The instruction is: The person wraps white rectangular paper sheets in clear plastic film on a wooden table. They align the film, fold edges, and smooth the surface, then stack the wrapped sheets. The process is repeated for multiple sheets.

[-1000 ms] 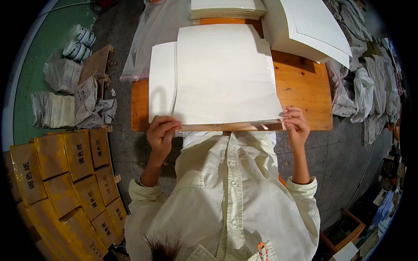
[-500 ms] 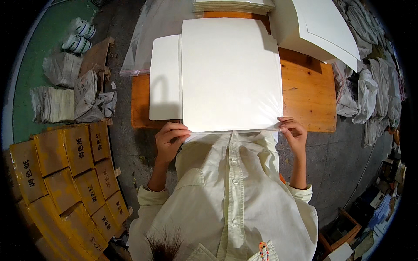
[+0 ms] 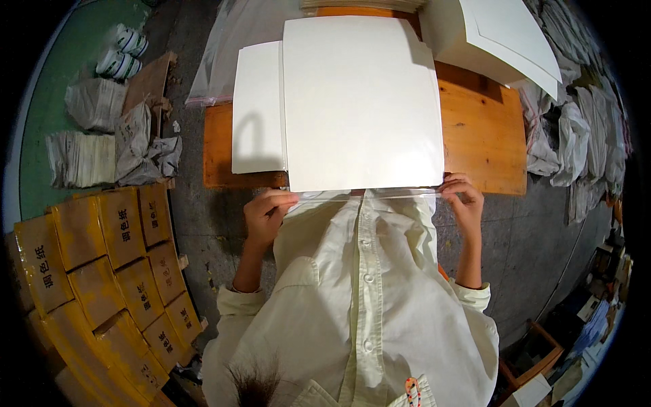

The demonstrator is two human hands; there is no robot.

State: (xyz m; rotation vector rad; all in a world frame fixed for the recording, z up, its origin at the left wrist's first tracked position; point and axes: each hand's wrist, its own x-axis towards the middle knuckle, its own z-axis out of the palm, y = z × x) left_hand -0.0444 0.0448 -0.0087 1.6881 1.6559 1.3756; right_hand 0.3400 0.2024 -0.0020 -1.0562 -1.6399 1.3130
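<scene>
A large white sheet or pad of paper (image 3: 363, 102) lies before me, its near edge reaching past the front of the wooden table (image 3: 485, 132). Along that edge runs a strip of clear plastic film (image 3: 401, 193), seemingly the edge of a sleeve or bag around the paper. My left hand (image 3: 266, 211) pinches the strip's left end between thumb and fingers. At its right end, just off the paper's near right corner, my right hand (image 3: 464, 201) pinches it too. Partly under the large sheet, a narrower-showing white sheet (image 3: 257, 115) sticks out at the left.
Clear plastic bags (image 3: 234, 47) lie at the table's far left. A bent stack of white sheets (image 3: 502, 41) stands far right, beside bundles of plastic (image 3: 573, 136). Taped brown cartons (image 3: 85, 237) are stacked at left. A wooden crate (image 3: 536, 359) sits low on the right.
The clear strip now shows wider between the paper's near edge and my hands. The papers and table sit slightly higher in the picture. Both hands keep their pinch.
</scene>
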